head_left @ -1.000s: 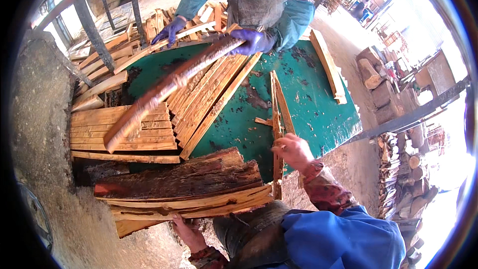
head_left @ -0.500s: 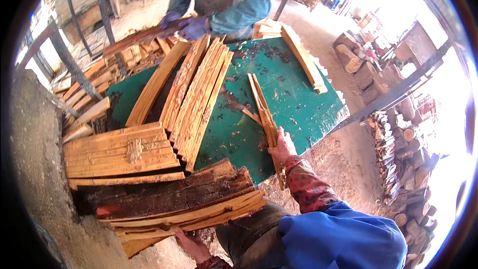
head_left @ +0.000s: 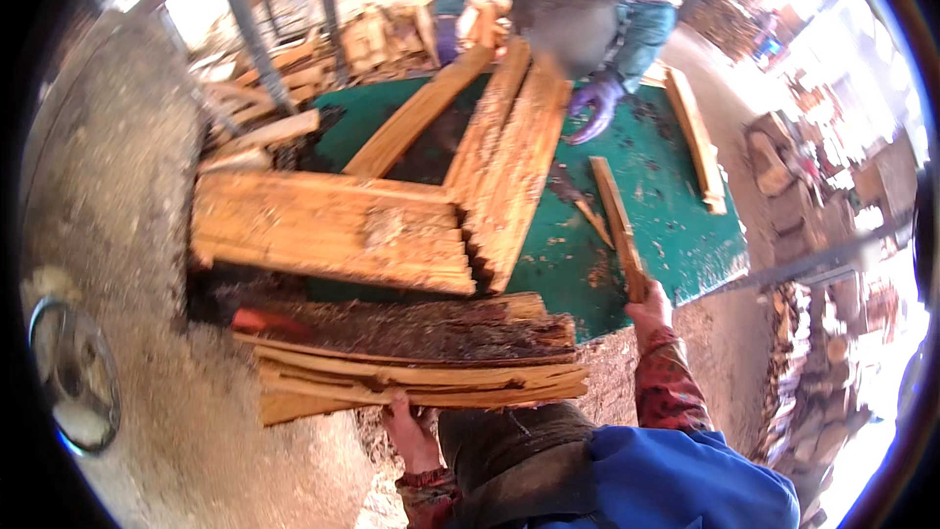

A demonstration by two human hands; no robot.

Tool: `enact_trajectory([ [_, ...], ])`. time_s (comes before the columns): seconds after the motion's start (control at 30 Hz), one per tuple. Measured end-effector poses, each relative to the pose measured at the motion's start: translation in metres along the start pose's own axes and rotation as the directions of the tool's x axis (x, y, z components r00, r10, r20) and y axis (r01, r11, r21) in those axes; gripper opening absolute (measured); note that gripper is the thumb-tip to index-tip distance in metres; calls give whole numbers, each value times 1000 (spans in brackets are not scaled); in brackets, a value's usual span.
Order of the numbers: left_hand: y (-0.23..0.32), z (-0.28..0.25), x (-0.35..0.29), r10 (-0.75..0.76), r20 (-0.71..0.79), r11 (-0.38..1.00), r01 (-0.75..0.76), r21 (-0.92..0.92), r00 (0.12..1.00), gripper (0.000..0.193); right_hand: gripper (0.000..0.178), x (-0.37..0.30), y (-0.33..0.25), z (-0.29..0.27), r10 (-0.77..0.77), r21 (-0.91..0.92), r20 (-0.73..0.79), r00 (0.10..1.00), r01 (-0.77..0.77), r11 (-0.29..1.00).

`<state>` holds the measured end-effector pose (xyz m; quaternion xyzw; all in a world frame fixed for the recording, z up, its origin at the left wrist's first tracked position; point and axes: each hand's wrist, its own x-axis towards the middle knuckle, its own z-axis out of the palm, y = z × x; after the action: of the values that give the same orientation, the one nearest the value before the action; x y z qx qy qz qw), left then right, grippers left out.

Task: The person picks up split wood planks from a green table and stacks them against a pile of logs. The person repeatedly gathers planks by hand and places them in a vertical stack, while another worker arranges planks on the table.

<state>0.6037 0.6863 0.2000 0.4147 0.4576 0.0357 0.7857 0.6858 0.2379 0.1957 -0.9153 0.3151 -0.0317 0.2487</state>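
In the head view, my right hand (head_left: 649, 313) grips the near end of a narrow wooden slat (head_left: 617, 220), which points away over the green tabletop (head_left: 676, 235). My left hand (head_left: 409, 431) closes on the near edge of a bundle of rough wood slats (head_left: 441, 379) in front of my body. Dark bark (head_left: 411, 328) covers the far side of that bundle. Just beyond lies a neat row of pale slats (head_left: 328, 230), and a second row (head_left: 519, 171) runs away from me at an angle. My left fingertips are partly hidden by the wood.
Across the table a person in an apron bends forward, one purple-gloved hand (head_left: 595, 103) above the tabletop beside the slats. A lone slat (head_left: 421, 113) lies at the far left, and another (head_left: 695, 142) at the right edge. Stacked logs (head_left: 832, 353) stand to the right.
My view has swung left, so the table sits farther right. My right hand has raised its slat slightly. The other person has left the dark slab and reached toward the angled row.
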Motion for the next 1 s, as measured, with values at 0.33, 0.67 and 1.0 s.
enact_trajectory([
  [0.33, 8, 4, -2, -22, 35, 1000, 22, -14, 999, 65, 36, -31, -45, -72, -172, 328, -178, 969, 223, 918],
  [0.67, 8, 9, -5, -1, 52, 1000, 2, -12, 999, 64, 51, -73, -262, -47, -782, 399, 513, 354, 708, 582],
  [1.0, -4, 9, -2, 116, 58, 988, -109, -109, 992, 64, 65, -90, -327, 76, -763, 497, 638, 102, 703, 509],
])
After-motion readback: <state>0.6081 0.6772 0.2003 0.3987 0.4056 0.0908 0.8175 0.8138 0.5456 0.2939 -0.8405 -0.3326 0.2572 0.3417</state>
